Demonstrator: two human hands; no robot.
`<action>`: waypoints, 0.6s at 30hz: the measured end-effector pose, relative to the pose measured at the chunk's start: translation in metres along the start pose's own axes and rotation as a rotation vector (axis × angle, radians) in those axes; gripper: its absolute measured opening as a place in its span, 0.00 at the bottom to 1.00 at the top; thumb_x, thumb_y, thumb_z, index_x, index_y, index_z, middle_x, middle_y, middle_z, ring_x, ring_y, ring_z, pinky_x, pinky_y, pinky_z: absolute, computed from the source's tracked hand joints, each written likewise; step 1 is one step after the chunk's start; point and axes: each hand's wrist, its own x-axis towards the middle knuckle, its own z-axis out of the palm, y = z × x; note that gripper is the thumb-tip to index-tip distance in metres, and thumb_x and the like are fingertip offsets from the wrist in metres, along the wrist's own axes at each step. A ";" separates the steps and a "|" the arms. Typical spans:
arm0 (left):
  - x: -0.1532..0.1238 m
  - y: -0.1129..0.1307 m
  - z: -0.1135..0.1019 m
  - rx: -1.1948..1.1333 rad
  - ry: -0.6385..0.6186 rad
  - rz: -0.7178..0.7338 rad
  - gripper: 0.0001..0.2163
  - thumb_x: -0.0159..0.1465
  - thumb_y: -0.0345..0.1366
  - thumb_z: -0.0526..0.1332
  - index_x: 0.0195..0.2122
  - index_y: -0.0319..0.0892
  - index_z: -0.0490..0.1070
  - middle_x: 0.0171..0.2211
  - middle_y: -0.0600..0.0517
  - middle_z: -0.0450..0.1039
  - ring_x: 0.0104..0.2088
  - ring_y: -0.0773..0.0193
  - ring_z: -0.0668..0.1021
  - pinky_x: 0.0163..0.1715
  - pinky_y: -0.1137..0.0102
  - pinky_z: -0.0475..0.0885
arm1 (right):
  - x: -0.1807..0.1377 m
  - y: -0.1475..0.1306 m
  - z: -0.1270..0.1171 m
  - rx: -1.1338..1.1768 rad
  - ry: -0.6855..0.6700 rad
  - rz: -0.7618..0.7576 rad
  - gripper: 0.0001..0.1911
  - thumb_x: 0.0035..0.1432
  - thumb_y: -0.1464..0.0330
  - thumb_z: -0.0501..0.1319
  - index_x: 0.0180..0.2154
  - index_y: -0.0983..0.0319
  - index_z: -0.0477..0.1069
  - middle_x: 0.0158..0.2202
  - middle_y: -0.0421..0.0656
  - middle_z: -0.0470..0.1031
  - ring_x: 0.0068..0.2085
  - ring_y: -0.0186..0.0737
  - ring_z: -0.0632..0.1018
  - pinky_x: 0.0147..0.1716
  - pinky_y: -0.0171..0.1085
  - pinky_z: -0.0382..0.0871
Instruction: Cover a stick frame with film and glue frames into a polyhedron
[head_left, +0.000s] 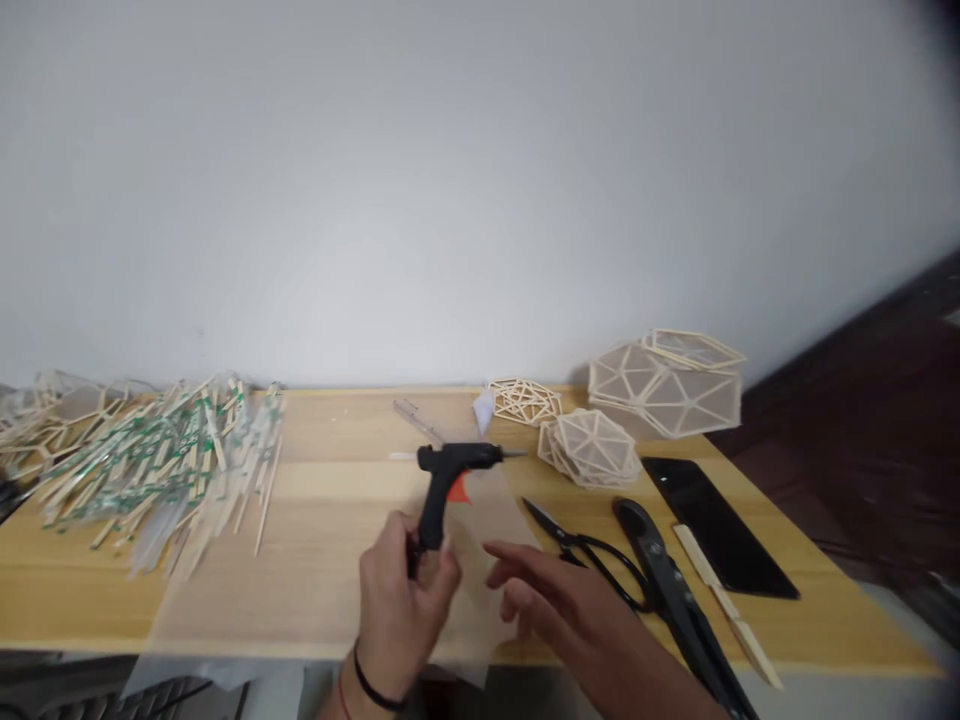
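My left hand (405, 590) is closed round the lower end of the handle of a black hot glue gun (442, 478). The gun is upright, nozzle pointing right, orange trigger facing me, with a pale glue stick (403, 456) sticking out at the back. Just right of the handle, my right hand (547, 600) hangs with fingers apart and partly bent, touching nothing that I can see. Beneath both hands lies a translucent sheet (322, 560). Black-handled scissors (592, 550) rest beside my right hand.
Wrapped chopsticks (187, 450) heap up at left. Along the back stand a stick lattice (525, 400) and paper-covered stick frames (667, 385), (592, 447). At right lie a black cutting tool (667, 580), a black phone-like slab (716, 525) and wooden pieces (724, 600). A wall closes the back.
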 end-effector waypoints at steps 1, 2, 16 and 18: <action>-0.008 0.002 0.004 -0.009 -0.017 0.027 0.09 0.67 0.47 0.61 0.36 0.50 0.66 0.23 0.53 0.72 0.22 0.60 0.76 0.23 0.67 0.68 | 0.007 -0.004 0.010 0.064 -0.059 -0.002 0.30 0.64 0.45 0.58 0.54 0.58 0.79 0.39 0.48 0.84 0.37 0.48 0.83 0.39 0.43 0.79; -0.016 0.002 0.007 -0.011 -0.042 0.047 0.09 0.67 0.47 0.61 0.37 0.50 0.67 0.25 0.52 0.74 0.23 0.59 0.78 0.24 0.66 0.69 | 0.013 -0.006 0.018 0.122 -0.087 -0.004 0.30 0.63 0.44 0.58 0.51 0.60 0.80 0.38 0.48 0.83 0.36 0.48 0.82 0.39 0.43 0.79; 0.001 -0.074 -0.114 0.308 0.055 0.001 0.17 0.69 0.49 0.54 0.50 0.43 0.71 0.47 0.40 0.77 0.47 0.47 0.80 0.50 0.54 0.76 | 0.040 0.038 0.037 0.358 0.138 0.157 0.36 0.48 0.37 0.68 0.38 0.63 0.81 0.37 0.51 0.85 0.43 0.57 0.84 0.47 0.50 0.78; 0.013 -0.110 -0.166 0.471 0.238 -0.256 0.24 0.63 0.57 0.54 0.46 0.41 0.71 0.44 0.38 0.74 0.40 0.46 0.80 0.44 0.53 0.78 | 0.036 0.048 0.031 0.306 0.171 0.145 0.34 0.50 0.38 0.66 0.38 0.62 0.81 0.39 0.51 0.86 0.45 0.58 0.84 0.49 0.49 0.77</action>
